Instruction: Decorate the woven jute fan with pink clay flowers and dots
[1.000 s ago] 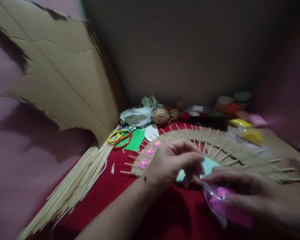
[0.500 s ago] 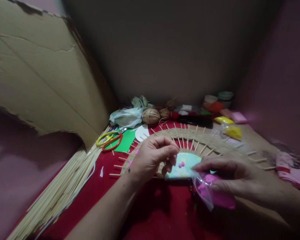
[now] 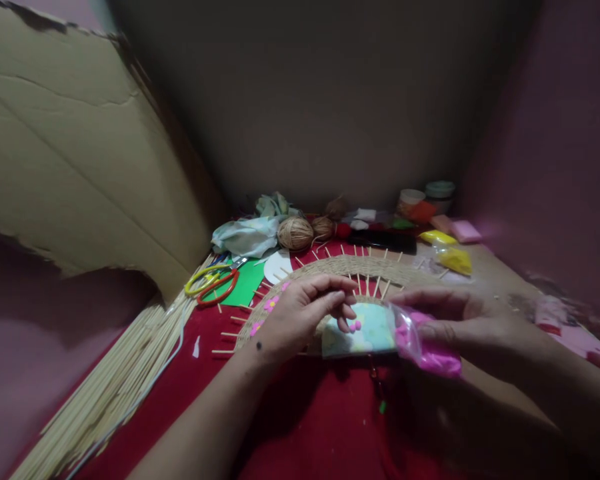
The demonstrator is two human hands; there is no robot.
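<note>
My right hand [image 3: 473, 327] grips a clear plastic bag of pink clay [image 3: 437, 353], fingers over its top and thumb at its side. Just to its left, two small pink clay balls [image 3: 355, 326] lie on a pale blue patterned cloth piece [image 3: 375, 333] at the centre of a woven fan shape [image 3: 325, 267] with sticks poking out. My left hand [image 3: 300, 310] hovers over the fan's left part, thumb and fingers curled together; whether something small is between them is hidden. Pink flowers with yellow centres [image 3: 271, 304] sit on the woven band beside that hand.
Scissors [image 3: 217, 287] rest on green paper [image 3: 250, 283]. Twine balls [image 3: 296, 233] and a dark phone-like object [image 3: 384, 241] stand behind. Yellow clay packets [image 3: 454, 260] lie at right. A stick bundle [image 3: 115, 373] and torn cardboard [image 3: 80, 147] occupy the left.
My right hand has lifted the pink clay bag a little and brought it nearer the cloth piece. My left hand stays nearly where it was, still curled. The whole view has shifted slightly.
</note>
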